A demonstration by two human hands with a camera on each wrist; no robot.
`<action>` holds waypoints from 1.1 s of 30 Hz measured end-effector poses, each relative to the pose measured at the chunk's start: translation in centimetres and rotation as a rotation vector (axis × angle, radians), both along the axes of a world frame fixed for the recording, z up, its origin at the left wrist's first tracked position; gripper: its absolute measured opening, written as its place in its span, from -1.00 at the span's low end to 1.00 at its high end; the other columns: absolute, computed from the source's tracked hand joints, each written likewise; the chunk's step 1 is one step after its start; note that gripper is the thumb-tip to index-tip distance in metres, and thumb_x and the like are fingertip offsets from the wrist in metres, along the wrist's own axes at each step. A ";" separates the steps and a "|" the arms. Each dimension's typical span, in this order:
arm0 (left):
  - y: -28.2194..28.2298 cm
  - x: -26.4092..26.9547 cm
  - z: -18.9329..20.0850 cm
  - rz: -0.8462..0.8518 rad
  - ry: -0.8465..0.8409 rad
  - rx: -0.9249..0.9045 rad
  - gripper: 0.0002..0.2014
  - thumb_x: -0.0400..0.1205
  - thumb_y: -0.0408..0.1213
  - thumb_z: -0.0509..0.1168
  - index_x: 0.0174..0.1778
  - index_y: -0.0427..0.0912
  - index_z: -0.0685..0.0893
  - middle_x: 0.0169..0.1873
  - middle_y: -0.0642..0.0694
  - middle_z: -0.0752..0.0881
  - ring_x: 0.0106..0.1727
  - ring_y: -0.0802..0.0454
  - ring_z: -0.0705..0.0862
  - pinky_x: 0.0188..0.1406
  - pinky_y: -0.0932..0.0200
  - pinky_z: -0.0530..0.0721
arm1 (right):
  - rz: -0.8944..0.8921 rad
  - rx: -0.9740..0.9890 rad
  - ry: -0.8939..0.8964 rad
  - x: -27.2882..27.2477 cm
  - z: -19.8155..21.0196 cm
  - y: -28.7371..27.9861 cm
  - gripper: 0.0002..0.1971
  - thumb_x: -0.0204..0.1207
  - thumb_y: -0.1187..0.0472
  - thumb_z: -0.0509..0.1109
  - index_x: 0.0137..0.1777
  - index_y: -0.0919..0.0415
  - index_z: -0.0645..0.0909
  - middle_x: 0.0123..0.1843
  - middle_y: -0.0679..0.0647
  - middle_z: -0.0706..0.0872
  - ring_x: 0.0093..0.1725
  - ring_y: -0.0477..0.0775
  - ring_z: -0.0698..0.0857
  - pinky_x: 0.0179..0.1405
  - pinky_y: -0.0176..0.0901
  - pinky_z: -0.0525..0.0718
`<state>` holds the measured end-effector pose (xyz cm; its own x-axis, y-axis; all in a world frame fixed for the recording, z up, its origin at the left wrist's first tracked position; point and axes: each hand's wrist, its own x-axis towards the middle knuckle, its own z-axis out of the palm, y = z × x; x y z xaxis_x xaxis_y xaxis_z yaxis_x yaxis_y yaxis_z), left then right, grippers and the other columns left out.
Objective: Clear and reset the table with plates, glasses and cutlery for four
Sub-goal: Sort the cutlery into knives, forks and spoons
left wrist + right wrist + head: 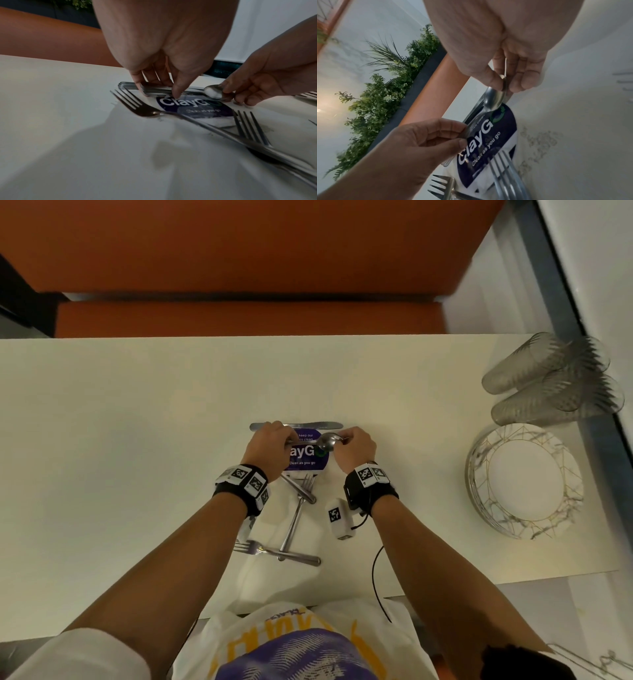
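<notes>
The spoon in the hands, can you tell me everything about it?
The spoon is shiny silver metal. Its round bowl catches the light and is pinched by the right hand. The left hand grips the handle end, along with more stacked cutlery. It lies level, just above a purple sticker on the white table.

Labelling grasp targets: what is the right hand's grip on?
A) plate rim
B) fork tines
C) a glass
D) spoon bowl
D: the right hand pinches the bowl of the spoon between thumb and fingers over the purple sticker; the forks lie untouched nearer the person, and the plates and glasses sit off to the right.
</notes>
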<state>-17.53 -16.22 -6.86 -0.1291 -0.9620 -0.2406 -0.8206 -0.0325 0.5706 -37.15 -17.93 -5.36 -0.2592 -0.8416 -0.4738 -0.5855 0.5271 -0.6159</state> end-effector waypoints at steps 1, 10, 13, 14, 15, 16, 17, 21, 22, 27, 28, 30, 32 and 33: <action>0.0 0.0 0.0 0.001 -0.007 -0.002 -0.81 0.71 -0.37 0.35 0.21 -0.19 0.77 0.15 -0.14 0.72 0.21 -0.11 0.64 0.14 -0.05 0.71 | -0.004 -0.003 0.001 0.1 0.1 0.0 -0.80 0.56 0.35 0.38 0.12 0.17 0.73 0.11 0.08 0.80 -0.02 0.03 0.68 -0.20 -0.40 0.51; 1.1 -0.6 -0.5 0.046 -0.060 -0.148 -0.83 0.66 -0.38 0.41 0.13 -0.23 0.83 0.06 -0.17 0.73 0.16 -0.20 0.63 0.14 -0.10 0.68 | 0.063 -0.015 0.069 0.1 -0.2 -0.1 -0.83 0.58 0.30 0.40 0.06 0.20 0.81 0.06 0.09 0.85 0.07 0.09 0.77 -0.04 -0.30 0.51; 1.2 -0.6 -0.6 0.046 -0.075 -0.149 -0.81 0.65 -0.37 0.40 0.15 -0.21 0.84 0.05 -0.15 0.77 0.20 -0.22 0.62 0.29 -0.15 0.62 | 0.045 -0.038 0.050 -0.1 -0.1 -0.2 -0.84 0.58 0.28 0.41 0.07 0.18 0.79 0.08 0.08 0.84 0.04 0.05 0.75 -0.07 -0.34 0.49; 1.2 -0.5 -0.6 0.052 -0.064 -0.145 -0.80 0.65 -0.38 0.41 0.15 -0.21 0.84 0.05 -0.15 0.77 0.20 -0.22 0.63 0.29 -0.17 0.62 | 0.046 -0.039 0.048 -0.1 -0.1 -0.2 -0.84 0.58 0.28 0.42 0.08 0.18 0.79 0.09 0.08 0.83 0.01 0.02 0.72 -0.12 -0.39 0.48; 1.1 -0.5 -0.6 0.056 -0.054 -0.140 -0.80 0.65 -0.38 0.41 0.15 -0.21 0.84 0.04 -0.15 0.78 0.20 -0.23 0.63 0.29 -0.18 0.63 | 0.051 -0.039 0.044 -0.2 -0.2 -0.3 -0.85 0.58 0.27 0.42 0.08 0.18 0.79 0.08 0.07 0.83 -0.04 -0.02 0.68 -0.20 -0.49 0.44; 1.1 -0.5 -0.6 0.058 -0.047 -0.133 -0.80 0.64 -0.39 0.42 0.15 -0.21 0.85 0.05 -0.15 0.78 0.21 -0.24 0.63 0.29 -0.19 0.62 | 0.057 -0.039 0.040 -0.3 -0.3 -0.3 -0.85 0.58 0.27 0.42 0.07 0.18 0.79 0.07 0.06 0.83 -0.07 -0.05 0.65 -0.31 -0.58 0.37; 1.1 -0.4 -0.5 0.057 -0.041 -0.127 -0.80 0.64 -0.39 0.42 0.16 -0.22 0.85 0.05 -0.16 0.78 0.21 -0.24 0.63 0.29 -0.20 0.62 | 0.063 -0.039 0.039 -0.3 -0.3 -0.3 -0.86 0.57 0.27 0.43 0.06 0.18 0.79 0.06 0.06 0.83 -0.08 -0.07 0.63 -0.36 -0.63 0.32; 1.1 -0.2 -0.3 0.055 -0.012 -0.087 -0.75 0.60 -0.36 0.47 0.20 -0.20 0.84 0.11 -0.16 0.77 0.26 -0.22 0.63 0.32 -0.20 0.64 | 0.051 -0.035 0.024 -0.4 -0.6 -0.3 -0.83 0.57 0.25 0.44 0.11 0.18 0.77 0.09 0.06 0.83 -0.05 -0.04 0.67 -0.20 -0.46 0.45; 1.1 -0.2 -0.2 0.058 -0.007 -0.081 -0.73 0.59 -0.34 0.48 0.22 -0.19 0.83 0.13 -0.15 0.77 0.27 -0.21 0.62 0.32 -0.19 0.65 | 0.041 -0.033 0.016 -0.4 -0.5 -0.2 -0.83 0.57 0.24 0.45 0.13 0.18 0.76 0.09 0.06 0.82 -0.06 -0.04 0.66 -0.25 -0.47 0.43; 2.6 0.3 0.1 0.156 0.040 -0.187 -0.75 0.61 -0.35 0.45 0.20 -0.21 0.77 0.15 -0.17 0.76 0.25 -0.19 0.66 0.23 -0.19 0.72 | -0.058 -0.085 -0.037 -0.8 0.0 0.8 -0.75 0.50 0.23 0.45 0.18 0.14 0.64 0.06 0.06 0.70 0.00 0.04 0.67 -0.25 -0.40 0.48; 3.0 0.5 0.1 0.183 0.051 -0.218 -0.77 0.61 -0.37 0.43 0.19 -0.19 0.76 0.15 -0.16 0.75 0.22 -0.18 0.67 0.20 -0.17 0.72 | -0.060 -0.127 -0.007 -0.8 0.3 1.2 -0.79 0.49 0.24 0.45 0.12 0.11 0.63 0.03 0.03 0.67 0.02 0.06 0.66 -0.19 -0.33 0.54; 3.9 0.8 0.2 0.238 0.056 -0.260 -0.80 0.62 -0.39 0.38 0.14 -0.14 0.75 0.10 -0.12 0.76 0.09 -0.14 0.67 0.09 -0.13 0.71 | -0.032 -0.234 0.050 -0.6 0.7 2.0 -0.87 0.49 0.26 0.43 -0.02 0.04 0.60 -0.04 0.00 0.65 0.00 0.08 0.64 -0.12 -0.25 0.58; 4.9 1.2 0.2 0.284 0.050 -0.264 -0.84 0.65 -0.40 0.34 0.08 -0.12 0.75 -0.01 -0.09 0.77 -0.01 -0.12 0.65 0.01 -0.12 0.68 | 0.047 -0.318 0.050 0.0 1.0 3.0 -0.84 0.49 0.30 0.44 -0.09 0.00 0.58 -0.07 -0.01 0.69 -0.05 0.02 0.66 -0.20 -0.39 0.51; 5.5 1.4 0.2 0.295 0.045 -0.259 -0.85 0.67 -0.40 0.33 0.06 -0.12 0.76 -0.04 -0.09 0.77 -0.04 -0.11 0.64 0.00 -0.14 0.68 | 0.099 -0.341 0.036 0.5 1.1 3.5 -0.82 0.50 0.30 0.46 -0.10 -0.01 0.58 -0.07 -0.01 0.71 -0.08 -0.05 0.67 -0.24 -0.47 0.49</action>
<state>-16.09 -10.76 -6.62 0.1569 -0.9875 0.0145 -0.7714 -0.1134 0.6261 -36.61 -14.39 -4.31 -0.1797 -0.9717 -0.1532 -0.6479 0.2341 -0.7249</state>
